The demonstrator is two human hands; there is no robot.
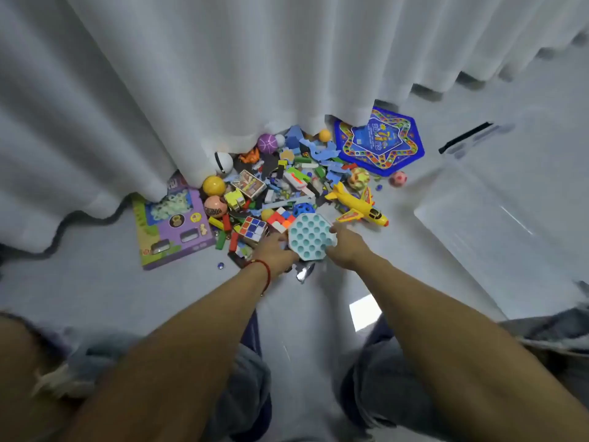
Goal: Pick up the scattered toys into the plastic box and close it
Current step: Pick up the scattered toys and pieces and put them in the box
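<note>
Toys [287, 183] are heaped at 12 o'clock, partly hidden under curtain [197, 74]. Pop-it [311, 237] is gripped by left hand [274, 252] and right hand [345, 245]. Box [497, 224], blurred, lies at 2 o'clock.

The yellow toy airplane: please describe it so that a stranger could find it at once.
Start at the white curtain and the toy pile below it. At the pile's right edge, beside the right hand, lies the yellow plastic toy airplane. Only it has wings and a red nose tip.
</note>
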